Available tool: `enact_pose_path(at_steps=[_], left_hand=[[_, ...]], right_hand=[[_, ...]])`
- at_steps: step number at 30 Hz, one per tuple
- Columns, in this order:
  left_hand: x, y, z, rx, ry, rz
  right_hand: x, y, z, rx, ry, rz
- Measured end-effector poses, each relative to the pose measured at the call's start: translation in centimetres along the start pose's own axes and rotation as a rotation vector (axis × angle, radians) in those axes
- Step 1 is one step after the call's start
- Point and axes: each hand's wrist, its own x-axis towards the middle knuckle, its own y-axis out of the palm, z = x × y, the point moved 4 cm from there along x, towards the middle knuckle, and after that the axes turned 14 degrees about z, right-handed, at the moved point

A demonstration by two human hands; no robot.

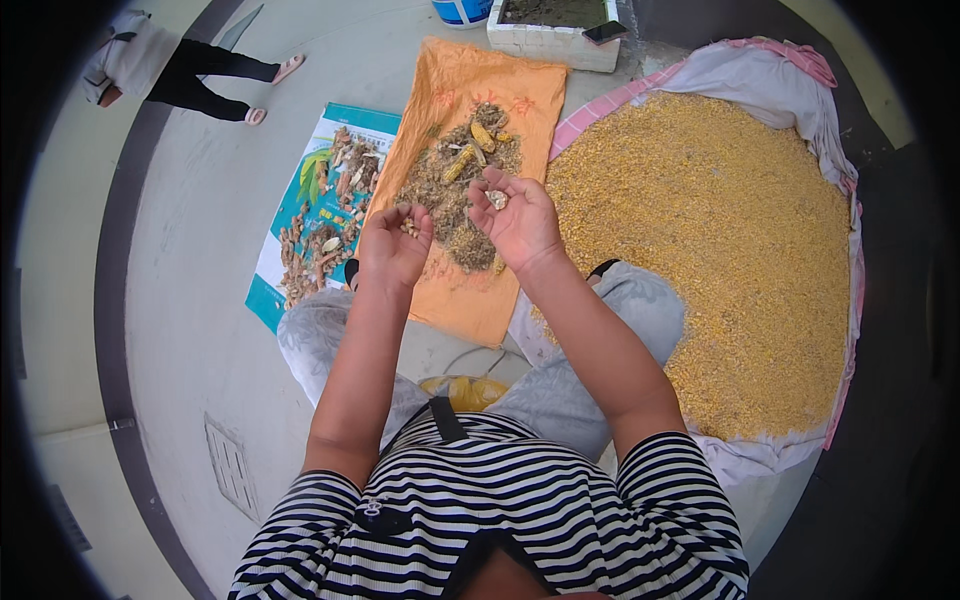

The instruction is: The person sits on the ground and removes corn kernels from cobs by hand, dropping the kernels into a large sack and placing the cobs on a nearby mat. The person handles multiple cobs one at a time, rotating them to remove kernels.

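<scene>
My left hand is turned palm up above the left edge of an orange woven sack, its fingers curled around a few corn kernels. To its right, my right hand is also palm up, with a small pale piece, perhaps a bit of corncob, at its curled fingers. Chaff and corn debris lie on the sack under and beyond both hands. Several short corn cobs with yellow kernels rest on that debris.
A large heap of corn kernels on cloth spreads at right. Broken cobs lie on a teal and white printed sack at left. A foam box with a phone stands ahead. Another person is at upper left.
</scene>
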Motion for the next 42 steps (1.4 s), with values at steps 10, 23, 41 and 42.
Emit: enact_pose_path(at_steps=[10, 23, 41, 42], left_hand=[[-5.1, 17.8, 7.4, 0.560, -0.178, 0.783], [-3.0, -7.3, -16.8, 0.529, 0.222, 0.060], [11.6, -13.2, -23.4, 0.346, 0.350, 0.108], [12.7, -14.2, -23.2, 0.310, 0.347, 0.072]], right_hand=[[-0.9, -1.5, 0.9, -1.070, -0.260, -0.120], [2.8, -19.7, -6.9, -0.316, 0.078, -0.733], [24.4, -18.1, -31.4, -0.780, 0.477, -0.361], [24.0, -22.4, -31.1, -0.950, 0.507, -0.401]])
